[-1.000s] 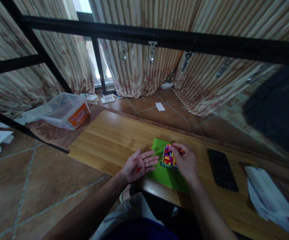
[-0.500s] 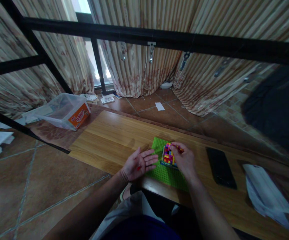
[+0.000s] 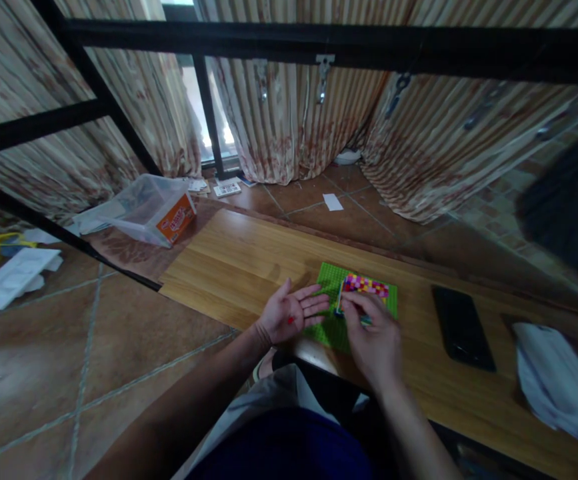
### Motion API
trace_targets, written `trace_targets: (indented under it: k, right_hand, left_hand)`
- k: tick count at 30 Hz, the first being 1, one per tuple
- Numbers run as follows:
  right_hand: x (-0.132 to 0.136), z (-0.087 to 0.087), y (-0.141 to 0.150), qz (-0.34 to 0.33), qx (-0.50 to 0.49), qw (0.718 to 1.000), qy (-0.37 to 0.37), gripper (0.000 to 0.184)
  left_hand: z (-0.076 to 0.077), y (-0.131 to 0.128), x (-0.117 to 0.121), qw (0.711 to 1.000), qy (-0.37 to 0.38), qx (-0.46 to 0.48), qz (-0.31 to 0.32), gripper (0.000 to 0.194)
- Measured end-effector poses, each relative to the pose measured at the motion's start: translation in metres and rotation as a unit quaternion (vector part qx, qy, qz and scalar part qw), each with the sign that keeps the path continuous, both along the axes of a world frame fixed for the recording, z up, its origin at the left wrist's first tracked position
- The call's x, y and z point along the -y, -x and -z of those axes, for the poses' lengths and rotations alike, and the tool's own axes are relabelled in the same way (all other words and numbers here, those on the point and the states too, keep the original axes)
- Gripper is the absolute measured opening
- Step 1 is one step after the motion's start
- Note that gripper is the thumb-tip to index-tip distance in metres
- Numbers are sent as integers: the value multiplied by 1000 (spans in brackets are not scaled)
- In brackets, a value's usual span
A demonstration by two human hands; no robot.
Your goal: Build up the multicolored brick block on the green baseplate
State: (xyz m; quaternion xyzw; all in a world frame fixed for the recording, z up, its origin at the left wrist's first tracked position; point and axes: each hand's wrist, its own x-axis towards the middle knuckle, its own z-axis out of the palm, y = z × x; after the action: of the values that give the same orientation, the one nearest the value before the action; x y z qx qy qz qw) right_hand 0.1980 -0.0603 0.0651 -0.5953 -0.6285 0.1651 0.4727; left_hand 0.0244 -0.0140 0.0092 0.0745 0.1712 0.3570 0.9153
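Observation:
My left hand (image 3: 291,315) is palm up with its fingers stretched out, and a small red piece (image 3: 291,320), probably a toy brick, rests on the palm. Its fingertips reach the left part of a green studded baseplate (image 3: 333,337). On that plate stands a square build of small multicoloured bricks (image 3: 363,283), with pink, yellow and red ones along its far side. My right hand (image 3: 373,333) is over the near part of the build, thumb and forefinger pinched together at its left edge. Whatever lies between those fingertips is hidden or too small to name.
The plate lies on a wooden tabletop (image 3: 239,260). Right of it are a black phone (image 3: 463,327) and a white plastic packet (image 3: 559,373). A clear bin with an orange label (image 3: 151,210) stands beyond the table's left end. A black metal frame (image 3: 289,43) crosses before the curtains.
My right hand has moved from the far side of the brick build toward its near left edge, uncovering the far rows. My left hand stays palm up. The whole view has shifted slightly.

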Motion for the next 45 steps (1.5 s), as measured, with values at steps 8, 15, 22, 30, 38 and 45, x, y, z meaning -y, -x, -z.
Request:
trace_targets:
  k: [8,15,22,30,38,45]
  right_hand:
    - [14,28,51,-144,75,983,84,21]
    - [9,45,64,-142,158,974,75,23]
    - [9,34,52,-153,107,980,74,18]
    - [6,4,17,-50,-18,996,76,19]
    - [-11,5,-23,39,20,998,38,26]
    - [-33,9,-36,78,94,992,-12,27]
  left_hand:
    - [4,0,1,1000,0,2,-11,69]
    - [-2,0,1,1000,-1,-21,-13,69]
    - [-3,-1,1,1000,12,-12,-16,64]
    - [-4,0,1,1000,7,-8,-3,63]
    - [-4,-1,0,1000,-3,-18,-2,62]
    - [-3,-1,1,1000,-11,-22,-1,59]
